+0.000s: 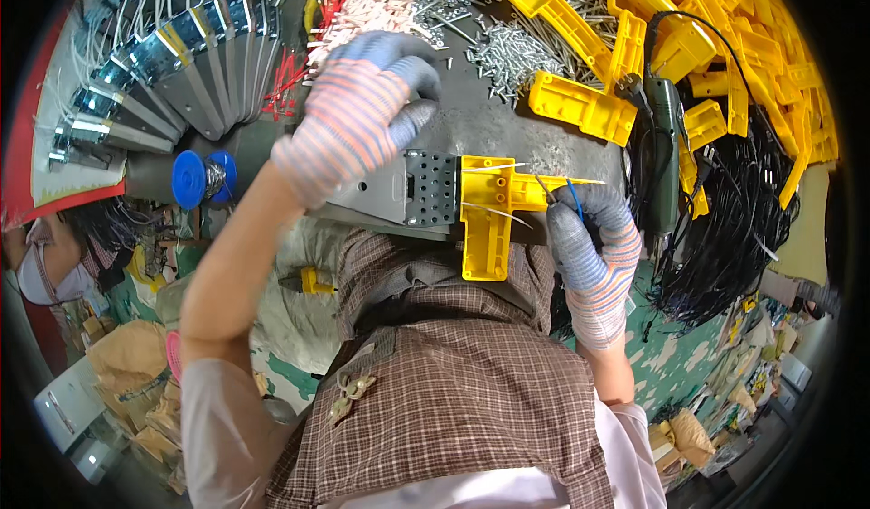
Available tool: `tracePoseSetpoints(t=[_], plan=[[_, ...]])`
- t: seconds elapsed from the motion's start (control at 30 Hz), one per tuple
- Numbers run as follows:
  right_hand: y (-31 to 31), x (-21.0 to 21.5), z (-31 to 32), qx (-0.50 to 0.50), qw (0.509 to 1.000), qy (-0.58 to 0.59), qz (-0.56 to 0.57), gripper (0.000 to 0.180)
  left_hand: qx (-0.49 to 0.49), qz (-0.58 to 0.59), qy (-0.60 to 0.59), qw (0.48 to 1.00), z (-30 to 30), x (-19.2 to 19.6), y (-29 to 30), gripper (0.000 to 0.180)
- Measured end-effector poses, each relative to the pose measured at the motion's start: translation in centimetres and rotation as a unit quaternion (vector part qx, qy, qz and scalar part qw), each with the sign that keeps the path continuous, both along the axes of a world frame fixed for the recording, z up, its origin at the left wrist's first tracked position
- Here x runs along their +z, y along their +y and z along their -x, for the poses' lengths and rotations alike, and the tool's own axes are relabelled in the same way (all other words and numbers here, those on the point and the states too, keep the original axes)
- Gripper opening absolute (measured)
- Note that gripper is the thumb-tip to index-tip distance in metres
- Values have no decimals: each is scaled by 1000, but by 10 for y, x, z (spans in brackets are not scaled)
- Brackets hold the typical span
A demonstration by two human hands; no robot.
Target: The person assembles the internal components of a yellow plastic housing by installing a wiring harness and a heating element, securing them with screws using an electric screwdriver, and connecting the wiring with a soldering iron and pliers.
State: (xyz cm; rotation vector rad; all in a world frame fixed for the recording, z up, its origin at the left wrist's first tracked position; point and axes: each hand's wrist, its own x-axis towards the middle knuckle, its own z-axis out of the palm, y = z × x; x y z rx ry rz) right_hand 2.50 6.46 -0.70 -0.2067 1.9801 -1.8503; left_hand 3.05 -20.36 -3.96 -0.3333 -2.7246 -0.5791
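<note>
At the centre, in front of the lap, yellow plastic housing point(487, 237), roughly T-shaped, seated at the end of a perforated metal plate point(432, 187), with a narrow arm pointing rightward. Just left of the plate, and in line with it, a grey metal panel point(370, 193), partly under the left wrist. Two white wires point(498, 212) across the housing's face. At the tip of the narrow arm, right hand point(591, 257) in a striped knit glove, fingers bent around a blue wire point(575, 197); cannot tell whether firmly pinched or merely touching. Over the panel's far side, left hand point(361, 110), gloved alike, fingers loosely curled, thumb apart from the forefinger; palm hidden, so cannot tell whether grasping anything. Just beyond it, a heap of pale pink sleeves point(367, 15), with red sleeves point(285, 87) beside, then loose silver screws point(518, 56). To the right, a single yellow housing point(580, 107) near a large pile of similar yellow parts point(734, 42), a dark green power screwdriver point(666, 146) and a tangle of black cables point(725, 237). To the left, a blue wire spool point(201, 179) below a fanned row of metal assemblies point(204, 69) trailing white leads. Nearest, a brown checked apron point(462, 409).
</note>
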Motion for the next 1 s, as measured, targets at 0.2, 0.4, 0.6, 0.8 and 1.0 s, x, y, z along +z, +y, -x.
tracePoseSetpoints(t=[0.2, 0.4, 0.6, 0.8, 1.0], plan=[[-1, 0, 4, 2, 1000, -17, 23, 8, 88, 24, 34, 995, -10, -3, 3, 18], [2, -2, 2, 3, 999, -25, 21, 9, 106, 120, -75, 984, -8, -11, 3, 23], [2, -6, 3, 2, 1000, -20, 9, 9, 117, 139, -73, 981, -1, -7, 9, 21], [-3, 0, 1, -15, 1000, 21, 13, 9, 80, -317, -29, 945, -39, 20, 60, 17], [-4, 8, 6, 36, 999, 20, 7, 10, 104, -608, -173, 768, -60, 27, 91, 13]])
